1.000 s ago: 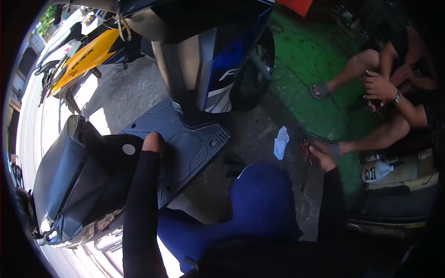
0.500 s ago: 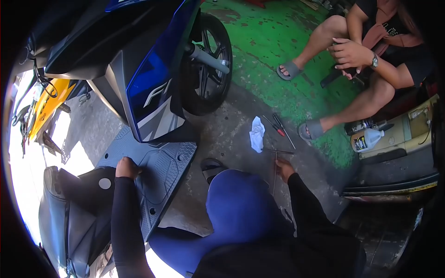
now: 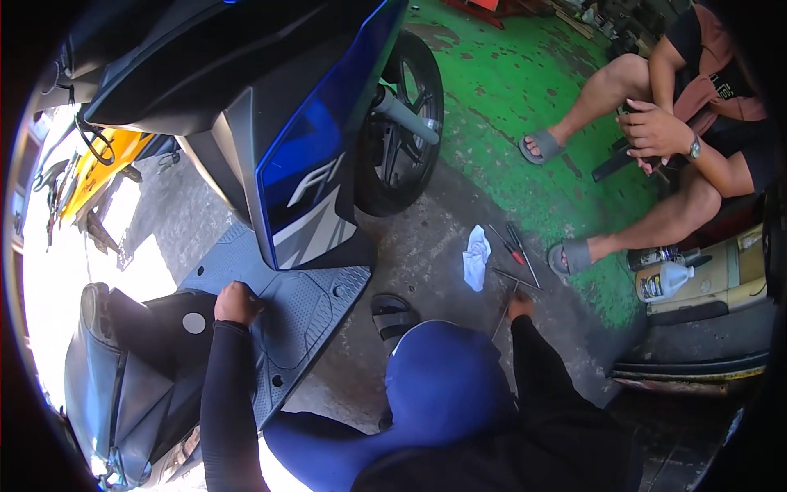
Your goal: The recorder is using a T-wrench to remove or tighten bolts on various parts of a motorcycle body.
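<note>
My left hand (image 3: pixel 237 303) is a closed fist over the grey ridged footboard (image 3: pixel 303 307) of a blue and black scooter (image 3: pixel 307 193). Its curled fingers face down, so whatever they may hold is hidden. Low over the concrete, to the right of my knee, my right hand (image 3: pixel 520 305) is closed round the shaft of a T-handle wrench (image 3: pixel 515 280). The wrench's crossbar lies just beyond my fingers. Past it on the floor are a crumpled white cloth (image 3: pixel 475 258), a red-handled screwdriver (image 3: pixel 516 257) and a longer dark-handled tool (image 3: pixel 525 254).
A person (image 3: pixel 656 139) in grey slides sits at the right, hands together. Below them, a white plastic jug (image 3: pixel 664 280) stands on a worn panel (image 3: pixel 709 287). The scooter's front wheel (image 3: pixel 402 131) is ahead, its black seat (image 3: pixel 135 361) at my left. Yellow bodywork (image 3: pixel 102 168) shows far left.
The view has shifted, so the scooter and floor things sit farther right. The wrench's crossbar has turned to a slant in my right hand. My left fist stays over the footboard.
</note>
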